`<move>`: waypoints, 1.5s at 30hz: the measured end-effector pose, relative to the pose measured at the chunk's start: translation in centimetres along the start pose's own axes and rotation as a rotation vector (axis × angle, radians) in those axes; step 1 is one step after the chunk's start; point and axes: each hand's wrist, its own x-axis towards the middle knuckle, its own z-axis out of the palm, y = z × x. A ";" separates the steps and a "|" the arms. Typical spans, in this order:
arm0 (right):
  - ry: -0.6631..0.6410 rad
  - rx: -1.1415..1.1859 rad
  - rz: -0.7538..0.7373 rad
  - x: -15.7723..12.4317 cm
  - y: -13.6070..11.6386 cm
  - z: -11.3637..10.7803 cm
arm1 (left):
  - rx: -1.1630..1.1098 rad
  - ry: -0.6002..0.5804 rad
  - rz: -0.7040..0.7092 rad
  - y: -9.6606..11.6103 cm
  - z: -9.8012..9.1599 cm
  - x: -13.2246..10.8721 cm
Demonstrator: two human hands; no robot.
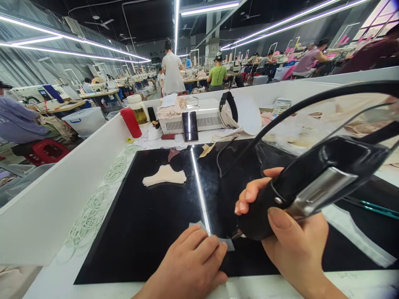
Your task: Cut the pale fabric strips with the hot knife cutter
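Note:
My right hand point(293, 232) is closed round a black handheld tool point(299, 178) with a silver metal lever and a hose or cable; its narrow tip points down at the left. Just left of that tip, a small greyish translucent piece point(228, 244) lies on the black mat point(134, 232). My left hand point(195, 259) rests over this piece with its fingers laid on it, covering most of it. Whether the tip touches the piece I cannot tell. Further back on the mat is a cream fabric piece point(164, 175).
Pale green loops point(90, 216) line the left edge beside a white side wall point(62, 199). Behind the mat stand a phone point(190, 126), a red cup point(131, 122) and a white vented box point(205, 116). Teal-handled tweezers point(378, 207) and a white strip point(358, 236) lie right.

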 end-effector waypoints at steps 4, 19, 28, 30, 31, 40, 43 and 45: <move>-0.021 0.008 0.013 -0.1 -0.1 0.0 | 0.003 0.002 0.004 -0.2 0.2 0.2; -0.038 0.040 -0.005 -0.2 0.3 0.4 | 0.006 -0.027 0.014 -0.1 -0.1 0.2; -0.002 0.021 -0.022 0.2 0.5 0.2 | -0.004 -0.028 0.003 -0.1 0.1 0.0; 0.008 0.024 -0.025 0.3 0.5 0.4 | -0.001 -0.023 0.003 -0.2 0.2 0.0; 0.012 0.026 -0.023 0.3 0.5 0.4 | -0.001 -0.024 0.003 -0.2 0.3 0.0; -0.008 0.008 -0.009 0.2 0.5 0.2 | -0.025 -0.029 -0.002 -0.1 0.5 0.4; -0.019 -0.003 -0.014 0.2 0.5 0.1 | -0.035 -0.029 -0.001 -0.1 0.5 0.4; -0.025 -0.001 -0.020 0.2 0.5 0.1 | -0.040 -0.026 -0.002 -0.1 0.5 0.4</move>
